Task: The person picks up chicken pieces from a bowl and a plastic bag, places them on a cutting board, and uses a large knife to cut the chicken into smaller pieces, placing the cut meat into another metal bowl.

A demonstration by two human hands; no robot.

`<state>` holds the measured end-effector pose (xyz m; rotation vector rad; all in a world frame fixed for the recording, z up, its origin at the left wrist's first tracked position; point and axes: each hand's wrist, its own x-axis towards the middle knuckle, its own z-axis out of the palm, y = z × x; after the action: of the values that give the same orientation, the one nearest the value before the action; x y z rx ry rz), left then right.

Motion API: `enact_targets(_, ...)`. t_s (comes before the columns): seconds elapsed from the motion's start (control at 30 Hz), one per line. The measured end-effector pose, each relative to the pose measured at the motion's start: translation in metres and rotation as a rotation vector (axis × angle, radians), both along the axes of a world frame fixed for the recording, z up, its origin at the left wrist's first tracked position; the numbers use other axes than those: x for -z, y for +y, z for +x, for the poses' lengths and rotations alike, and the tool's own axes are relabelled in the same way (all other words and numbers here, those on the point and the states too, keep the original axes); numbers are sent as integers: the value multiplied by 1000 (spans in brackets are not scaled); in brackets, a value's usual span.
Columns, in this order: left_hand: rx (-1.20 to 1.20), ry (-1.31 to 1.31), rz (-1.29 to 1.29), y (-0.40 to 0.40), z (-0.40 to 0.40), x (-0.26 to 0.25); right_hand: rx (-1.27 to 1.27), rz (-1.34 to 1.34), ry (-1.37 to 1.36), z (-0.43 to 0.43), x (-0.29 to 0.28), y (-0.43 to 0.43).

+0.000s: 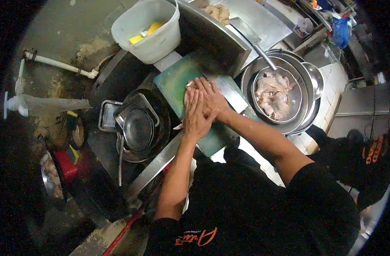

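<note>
My left hand (198, 120) and my right hand (213, 100) lie flat and overlap at the fingers, palms down. Under them is a piece of raw meat (188, 93), probably chicken, mostly covered by my fingers. It rests on a green cutting board (172, 78). Beside my right hand a flat strip of bright metal (231, 92) crosses the board; whether it is a blade cannot be told. To the right, raw whole-looking chicken (273, 94) sits in a steel bowl (299, 99), which stands inside a larger steel basin (307, 116).
A white plastic tub (150, 48) with yellow sponges (147, 33) stands beyond the board. Dark pans (138, 131) are stacked at left. A long-handled metal tool (265, 57) leans over the bowl. A white pipe (62, 64) runs along the wall. Another person's dark shirt (351, 160) is at right.
</note>
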<state>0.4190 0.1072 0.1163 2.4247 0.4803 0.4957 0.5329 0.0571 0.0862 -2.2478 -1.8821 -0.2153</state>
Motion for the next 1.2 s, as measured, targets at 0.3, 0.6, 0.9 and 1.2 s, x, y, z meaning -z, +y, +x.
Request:
enact_targets(0.3, -102, -87, -398, 22, 3, -30, -134, 61, 290, 26, -29, -4)
enact_targets(0.6, -297, 243, -188, 15, -11, -34, -7, 60, 703, 65, -25, -3)
enact_targets(0.9, -561, 231, -739, 48, -1, 29, 128, -434, 977, 36, -71, 20)
enact_targets(1.2, 68, -165, 255, -1, -46, -28, -318, 33, 307, 58, -53, -64)
